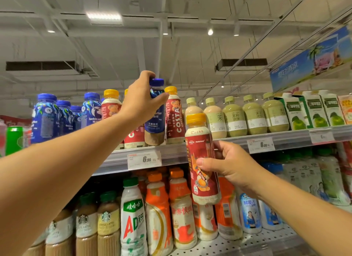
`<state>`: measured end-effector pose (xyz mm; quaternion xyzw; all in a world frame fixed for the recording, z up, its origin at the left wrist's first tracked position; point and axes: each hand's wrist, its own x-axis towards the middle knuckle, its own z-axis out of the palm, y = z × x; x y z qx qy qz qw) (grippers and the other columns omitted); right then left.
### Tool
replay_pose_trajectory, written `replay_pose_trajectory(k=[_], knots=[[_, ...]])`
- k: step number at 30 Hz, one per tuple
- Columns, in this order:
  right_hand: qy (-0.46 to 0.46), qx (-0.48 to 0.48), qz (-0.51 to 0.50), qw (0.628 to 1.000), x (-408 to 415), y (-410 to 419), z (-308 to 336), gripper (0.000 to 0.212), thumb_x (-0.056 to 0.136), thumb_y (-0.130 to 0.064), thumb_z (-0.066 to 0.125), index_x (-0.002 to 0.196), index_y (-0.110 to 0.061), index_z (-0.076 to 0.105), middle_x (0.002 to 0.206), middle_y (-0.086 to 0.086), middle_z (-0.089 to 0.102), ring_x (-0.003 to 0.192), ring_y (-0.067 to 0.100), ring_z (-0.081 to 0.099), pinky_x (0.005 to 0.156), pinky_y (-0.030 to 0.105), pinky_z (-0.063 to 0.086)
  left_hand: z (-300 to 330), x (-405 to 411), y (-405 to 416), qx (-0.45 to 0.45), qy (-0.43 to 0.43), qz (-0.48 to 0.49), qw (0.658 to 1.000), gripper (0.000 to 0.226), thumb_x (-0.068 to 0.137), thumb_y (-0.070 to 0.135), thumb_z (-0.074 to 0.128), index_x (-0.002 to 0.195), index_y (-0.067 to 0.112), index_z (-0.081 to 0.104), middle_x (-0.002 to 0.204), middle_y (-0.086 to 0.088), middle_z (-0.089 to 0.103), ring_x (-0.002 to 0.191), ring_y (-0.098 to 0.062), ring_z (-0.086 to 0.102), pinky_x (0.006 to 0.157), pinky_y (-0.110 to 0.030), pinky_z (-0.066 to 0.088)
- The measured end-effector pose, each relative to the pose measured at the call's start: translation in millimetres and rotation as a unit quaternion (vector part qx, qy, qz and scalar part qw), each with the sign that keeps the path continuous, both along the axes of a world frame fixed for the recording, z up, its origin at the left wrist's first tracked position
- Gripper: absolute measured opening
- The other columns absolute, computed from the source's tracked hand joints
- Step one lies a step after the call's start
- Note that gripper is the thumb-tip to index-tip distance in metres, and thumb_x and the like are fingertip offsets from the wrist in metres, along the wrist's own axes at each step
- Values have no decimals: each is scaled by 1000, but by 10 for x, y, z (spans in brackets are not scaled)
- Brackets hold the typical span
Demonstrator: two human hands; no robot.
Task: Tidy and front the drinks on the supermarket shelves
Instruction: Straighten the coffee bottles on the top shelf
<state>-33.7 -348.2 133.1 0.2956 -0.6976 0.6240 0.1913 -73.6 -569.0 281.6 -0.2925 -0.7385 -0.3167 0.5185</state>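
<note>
I am clamping the left grip [141, 101] round the blue-capped bottle [155, 111] misplaced among the Costa row on the top shelf [171, 153], lifting it straight up, while the right grip [226, 160] is pinching a Costa bottle [202, 158] ready below for the gap.

The left hand [142, 101] grips a bottle [154, 113] on the top shelf [171, 153], among Costa bottles [174, 114].

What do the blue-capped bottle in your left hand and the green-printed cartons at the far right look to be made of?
Blue-capped bottle: likely clear plastic under a glossy printed sleeve; brown drink shows through the bare base. Green-printed cartons: probably coated paperboard, given the flat faces and folded gable tops.
</note>
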Motion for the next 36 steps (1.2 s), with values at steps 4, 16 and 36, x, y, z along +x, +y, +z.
replay_pose_trajectory(k=[4, 16, 36], knots=[[8, 4, -3, 1000, 107, -108, -2, 54, 61, -30, 88, 109, -20, 66, 99, 3, 76, 91, 20, 73, 71, 28, 57, 37, 340, -229, 83, 9, -80, 993, 51, 84, 37, 70, 125, 24, 43, 106, 12, 56, 89, -5, 61, 69, -19, 49], [64, 2, -32, 997, 116, -763, 544, 56, 55, -34, 83, 108, -20, 67, 100, 4, 76, 93, 22, 72, 80, 38, 58, -72, 697, -1460, 102, -23, 17, 994, 46, 80, 42, 74, 116, 30, 47, 98, 15, 57, 87, -5, 61, 66, -25, 49], [72, -28, -85, 993, -420, -1178, 1109, 36, 82, -8, 76, 113, -17, 59, 109, 8, 71, 91, 21, 72, 61, 29, 57, 60, 144, -2066, 118, -39, 143, 982, 59, 79, 44, 75, 126, 21, 48, 117, -5, 59, 98, -23, 59, 85, -45, 55]])
